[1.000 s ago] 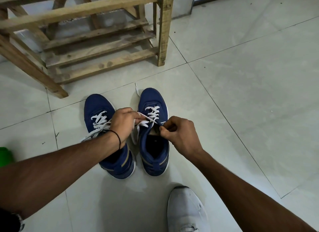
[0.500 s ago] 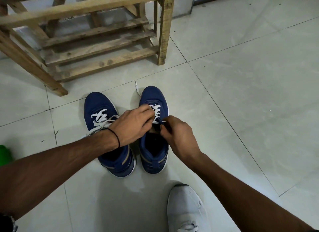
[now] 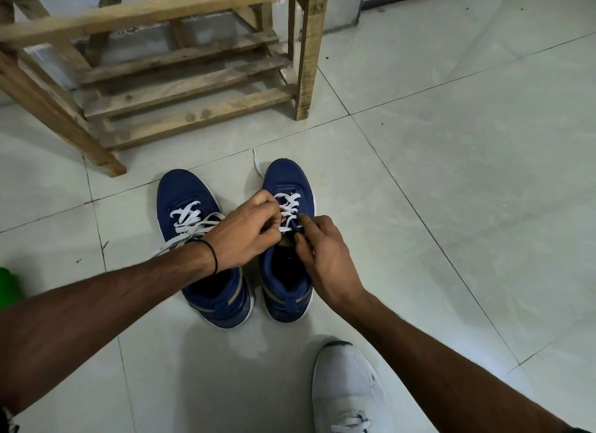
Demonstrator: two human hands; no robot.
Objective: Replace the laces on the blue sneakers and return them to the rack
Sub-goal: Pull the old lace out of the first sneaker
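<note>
Two blue sneakers stand side by side on the tiled floor, toes pointing at the rack. The left sneaker carries a loose white lace. The right sneaker has a white lace crossed through its eyelets, with one free end trailing past the toe. My left hand pinches the lace over the right sneaker's tongue. My right hand pinches the lace at the shoe's right upper eyelets. The wooden rack stands behind them.
My own white shoe is planted on the floor at the bottom. A green object shows at the left edge. The rack's front legs and slats stand close to the sneakers' toes. Bare tiles stretch to the right.
Both hands have moved forward and together over the right sneaker's laces. The lace strand that was stretched taut between them a second ago is now drawn in against the shoe.
</note>
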